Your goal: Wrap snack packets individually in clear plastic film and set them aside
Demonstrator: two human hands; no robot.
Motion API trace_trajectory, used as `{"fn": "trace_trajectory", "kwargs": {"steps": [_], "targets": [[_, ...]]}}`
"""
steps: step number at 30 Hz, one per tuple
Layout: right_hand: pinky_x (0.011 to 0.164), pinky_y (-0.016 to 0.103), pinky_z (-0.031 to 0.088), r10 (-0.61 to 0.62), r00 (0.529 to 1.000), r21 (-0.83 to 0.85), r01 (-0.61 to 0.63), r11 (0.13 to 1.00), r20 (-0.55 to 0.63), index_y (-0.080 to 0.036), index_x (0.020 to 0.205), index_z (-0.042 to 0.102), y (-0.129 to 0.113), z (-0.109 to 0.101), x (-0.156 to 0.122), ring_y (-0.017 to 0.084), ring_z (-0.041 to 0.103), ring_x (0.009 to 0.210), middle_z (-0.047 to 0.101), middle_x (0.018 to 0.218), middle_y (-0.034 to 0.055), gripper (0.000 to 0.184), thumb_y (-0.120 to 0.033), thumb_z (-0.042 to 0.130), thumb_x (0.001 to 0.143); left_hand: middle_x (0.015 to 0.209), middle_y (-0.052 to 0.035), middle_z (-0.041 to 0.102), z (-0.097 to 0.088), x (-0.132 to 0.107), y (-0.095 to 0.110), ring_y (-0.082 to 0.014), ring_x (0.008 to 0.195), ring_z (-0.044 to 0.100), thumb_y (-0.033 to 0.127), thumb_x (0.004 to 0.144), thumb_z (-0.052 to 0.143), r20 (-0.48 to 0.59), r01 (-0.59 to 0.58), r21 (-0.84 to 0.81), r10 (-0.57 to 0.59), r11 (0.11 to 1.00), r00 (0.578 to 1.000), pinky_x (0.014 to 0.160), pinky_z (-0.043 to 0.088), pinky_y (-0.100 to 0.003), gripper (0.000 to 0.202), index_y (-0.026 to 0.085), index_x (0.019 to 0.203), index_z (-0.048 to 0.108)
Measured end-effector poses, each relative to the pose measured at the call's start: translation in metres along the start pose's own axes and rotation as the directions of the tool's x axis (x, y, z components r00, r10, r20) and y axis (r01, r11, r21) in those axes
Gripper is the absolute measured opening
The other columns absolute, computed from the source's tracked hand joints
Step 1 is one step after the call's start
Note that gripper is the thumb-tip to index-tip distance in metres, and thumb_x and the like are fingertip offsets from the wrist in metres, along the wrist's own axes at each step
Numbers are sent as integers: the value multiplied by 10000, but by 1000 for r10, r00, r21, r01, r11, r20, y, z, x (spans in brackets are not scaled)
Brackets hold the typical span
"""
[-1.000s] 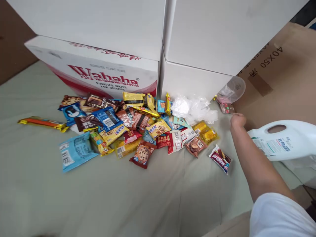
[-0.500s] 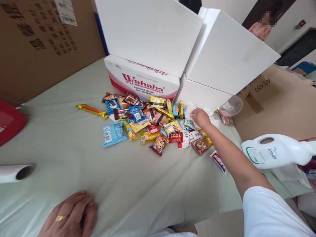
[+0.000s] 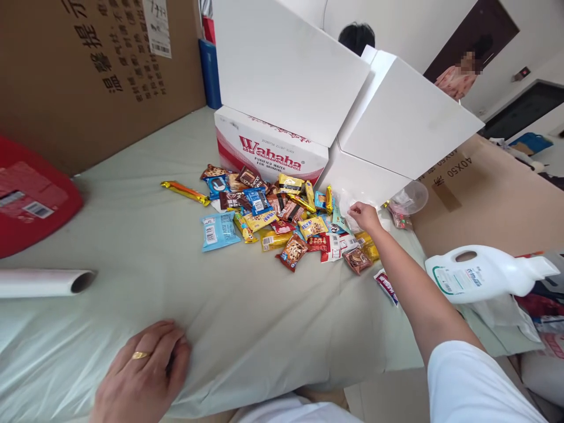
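My right hand [image 3: 365, 216] reaches to the far right part of a heap of packaged snacks [image 3: 275, 214]. Its fingers are pinched on crinkled clear plastic wrapping [image 3: 348, 201], in front of a white box. A pale green packet [image 3: 338, 218] stands just left of the fingertips. Near the front edge, my left hand [image 3: 143, 367], with a gold ring, rests on the pale green cloth [image 3: 247, 311]. Its fingers are curled, and nothing shows in them. Closest to the right forearm lies a purple and white packet [image 3: 386, 286]; a light blue packet [image 3: 220, 231] lies at the heap's left.
Behind the snacks stand a Wahaha carton [image 3: 271, 150] and white boxes [image 3: 400, 117]. Large brown cartons [image 3: 132, 117] flank both sides. A white jug [image 3: 471, 271] lies at right; a red container [image 3: 35, 200] and a white roll [image 3: 44, 282] are at left. People are behind the boxes.
The view has shifted, showing more of the left side. My right hand stays at the clear plastic, with the pale green packet now more upright beside it. My left hand still rests on the cloth.
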State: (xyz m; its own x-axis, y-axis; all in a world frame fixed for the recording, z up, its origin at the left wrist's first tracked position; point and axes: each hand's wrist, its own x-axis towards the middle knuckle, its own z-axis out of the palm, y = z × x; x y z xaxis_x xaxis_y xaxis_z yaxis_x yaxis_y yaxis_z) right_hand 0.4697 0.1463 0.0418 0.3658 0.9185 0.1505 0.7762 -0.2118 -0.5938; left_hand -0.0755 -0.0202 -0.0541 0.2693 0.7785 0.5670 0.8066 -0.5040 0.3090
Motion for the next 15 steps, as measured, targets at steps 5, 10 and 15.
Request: {"fn": "trace_trajectory", "kwargs": {"steps": [5,10,15], "targets": [[533,265,330,76,996,283,-83,956,37,-223,694,567,-11,-7,-8,117,415,549,602,646,-21,327,-506,731,703,907,-58,712,-2,0,1,-288,860,697,305,940,462,-21,-66,79,68,995,997,827,577,-469,122,276,918,579],[507,230,344,102,990,535,-137,834,93,-232,724,511,-33,-26,-24,90,420,555,629,746,-13,427,-556,773,632,913,-80,700,-4,1,2,-286,857,682,285,943,487,-30,-91,50,93,995,995,823,554,-462,117,245,918,594],[567,226,396,58,994,697,-103,710,88,-237,725,495,-56,-36,-64,104,465,623,520,694,-50,390,-479,794,664,976,-38,681,-12,4,21,-227,845,684,302,947,541,-31,133,-239,-144,962,989,790,556,-394,79,276,945,615]]}}
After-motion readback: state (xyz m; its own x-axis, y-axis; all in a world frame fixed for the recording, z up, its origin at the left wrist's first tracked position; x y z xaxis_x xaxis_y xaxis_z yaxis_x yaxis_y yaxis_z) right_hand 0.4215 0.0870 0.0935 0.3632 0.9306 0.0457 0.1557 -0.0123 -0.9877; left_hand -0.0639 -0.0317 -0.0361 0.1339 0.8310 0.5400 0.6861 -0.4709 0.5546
